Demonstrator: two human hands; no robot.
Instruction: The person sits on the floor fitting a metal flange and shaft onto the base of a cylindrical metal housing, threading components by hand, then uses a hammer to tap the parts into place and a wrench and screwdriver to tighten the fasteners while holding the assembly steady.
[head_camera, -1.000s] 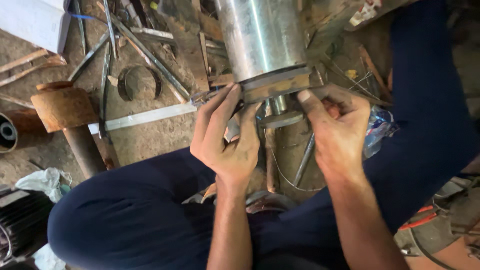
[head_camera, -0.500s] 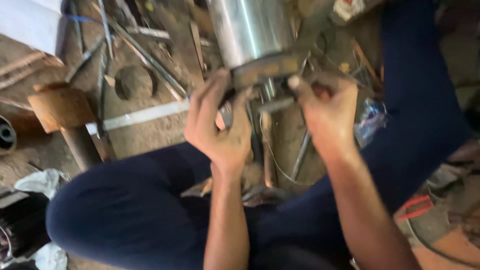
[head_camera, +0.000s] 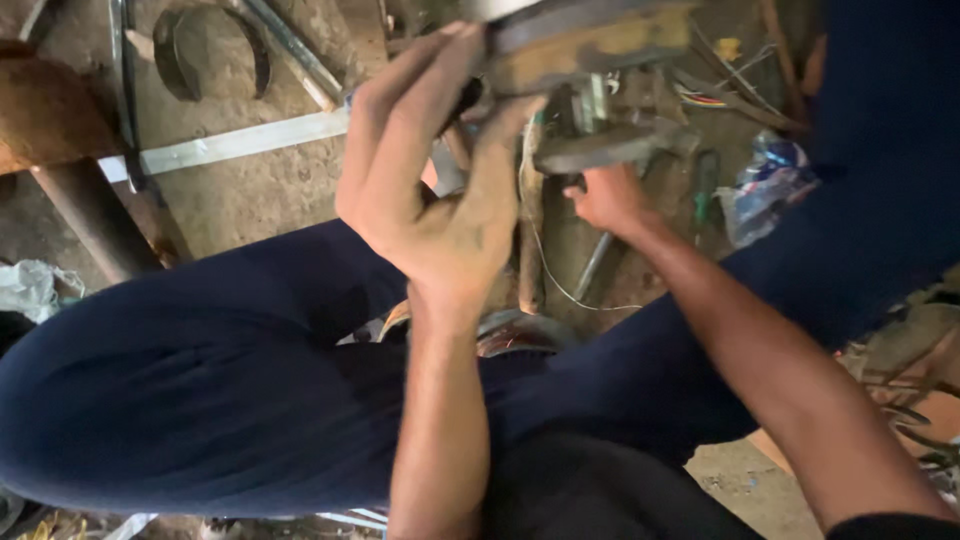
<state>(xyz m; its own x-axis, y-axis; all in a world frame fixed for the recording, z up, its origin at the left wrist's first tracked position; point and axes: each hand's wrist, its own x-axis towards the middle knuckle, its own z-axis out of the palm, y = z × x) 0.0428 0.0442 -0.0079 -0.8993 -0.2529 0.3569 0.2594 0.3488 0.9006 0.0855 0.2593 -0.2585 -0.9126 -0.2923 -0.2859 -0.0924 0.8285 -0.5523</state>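
My left hand (head_camera: 430, 180) is raised and grips the rusty square flange (head_camera: 590, 40) at the bottom of a metal cylinder, which is cut off by the top edge. The fingers wrap the flange's left corner. Under the flange hangs a grey metal plate (head_camera: 610, 145). My right hand (head_camera: 608, 200) reaches down below that plate, close to the dirt floor. Its fingers are curled and partly hidden by the plate, so whether they hold anything is unclear. A thin metal rod (head_camera: 592, 268) lies just beneath it.
My legs in dark blue trousers (head_camera: 200, 380) fill the lower frame. A flat steel bar (head_camera: 240, 145), a rusty pipe (head_camera: 90, 220) and a metal half ring (head_camera: 210, 50) lie at left. A green-handled tool (head_camera: 705, 185) and crumpled plastic (head_camera: 765, 190) sit right.
The view has moved closer and lower. My right hand has left the flange's right side and dropped below the plate. My left hand stays on the flange.
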